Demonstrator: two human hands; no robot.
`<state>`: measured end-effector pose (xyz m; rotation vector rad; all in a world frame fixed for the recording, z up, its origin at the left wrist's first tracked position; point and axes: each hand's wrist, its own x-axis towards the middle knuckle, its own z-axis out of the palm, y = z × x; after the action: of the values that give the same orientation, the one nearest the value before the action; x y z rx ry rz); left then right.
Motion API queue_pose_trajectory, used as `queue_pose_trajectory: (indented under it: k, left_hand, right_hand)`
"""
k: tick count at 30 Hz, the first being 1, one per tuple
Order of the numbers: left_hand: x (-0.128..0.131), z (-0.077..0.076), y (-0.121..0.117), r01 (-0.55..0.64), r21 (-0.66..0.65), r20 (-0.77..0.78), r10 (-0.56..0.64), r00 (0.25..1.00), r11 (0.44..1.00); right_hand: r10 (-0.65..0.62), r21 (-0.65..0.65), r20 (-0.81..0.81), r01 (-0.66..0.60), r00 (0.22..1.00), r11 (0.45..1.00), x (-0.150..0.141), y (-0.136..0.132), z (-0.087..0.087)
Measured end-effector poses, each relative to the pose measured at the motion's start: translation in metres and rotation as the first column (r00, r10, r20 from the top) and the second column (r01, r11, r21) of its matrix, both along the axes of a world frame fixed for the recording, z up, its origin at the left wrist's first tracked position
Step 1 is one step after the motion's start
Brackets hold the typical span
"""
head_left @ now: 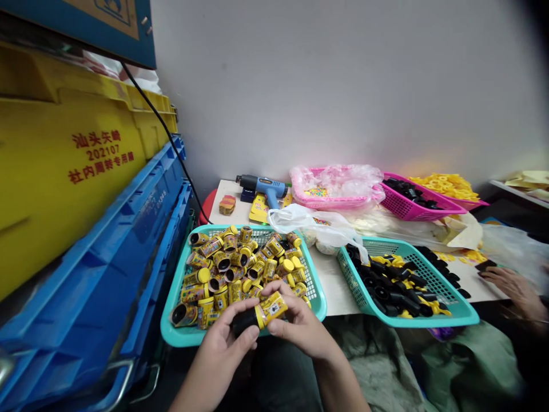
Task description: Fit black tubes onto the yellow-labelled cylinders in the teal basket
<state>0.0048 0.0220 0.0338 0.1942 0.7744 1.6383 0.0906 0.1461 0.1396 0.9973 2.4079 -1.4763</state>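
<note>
In front of me both hands grip a black-and-yellow toy tube (271, 309). My left hand (229, 337) is closed round its black end, thumb near the yellow ring. At the other end my right hand (302, 323) pinches the yellow printed part between thumb and fingers. Right behind the hands is a turquoise basket (171, 303) heaped with yellow printed tube pieces (234, 260); some show dark hollow ends, others yellow ends.
To the right, a second turquoise basket (454, 319) holds black and yellow parts. A heat gun (266, 186) lies at the back beside pink baskets (338, 201). Yellow and blue crates (141, 200) stand on the left. Another person's hand (512, 286) is at far right.
</note>
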Motion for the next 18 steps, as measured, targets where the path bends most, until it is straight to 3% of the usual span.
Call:
queue_pose_trajectory:
  k: [7,13,18]
  left_hand:
    - [0.010,0.005,0.000,-0.200,0.004,-0.235,0.195,0.952,0.980]
    - [0.013,0.002,0.002,-0.178,-0.104,-0.054,0.173,0.983,0.979]
    - [0.011,0.001,0.002,-0.164,-0.099,0.011,0.166,0.986,0.982]
  right_hand:
    - [0.024,0.028,-0.031,-0.023,0.999,0.999,0.003,0.004,0.003]
    - [0.057,0.212,0.016,-0.059,0.998,0.976,-0.003,-0.001,-0.001]
    - [0.082,0.285,-0.029,-0.070,0.996,0.956,-0.003,-0.004,-0.004]
